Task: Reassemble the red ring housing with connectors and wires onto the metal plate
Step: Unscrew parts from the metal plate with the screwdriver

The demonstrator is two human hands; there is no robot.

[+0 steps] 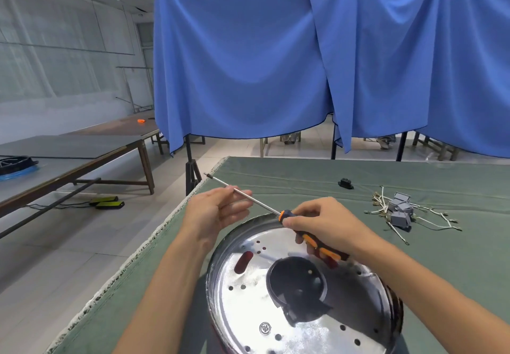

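A shiny round metal plate (248,306) with several holes and a large central opening lies on the green table in front of me. A dark red rim (396,302) shows under its right edge. My right hand (328,222) grips the orange-and-black handle of a screwdriver (256,201) above the plate's far edge. Its long shaft points up and left. My left hand (214,211) is half open, its fingertips touching the shaft. Grey connectors with white wires (401,210) lie in a loose heap on the table at the right.
A small black part (345,183) lies further back on the green cloth (303,177). The table's left edge runs diagonally beside my left arm. Blue curtains hang behind the table. Long dark tables stand at the left, with black-and-yellow devices (107,202) on the floor.
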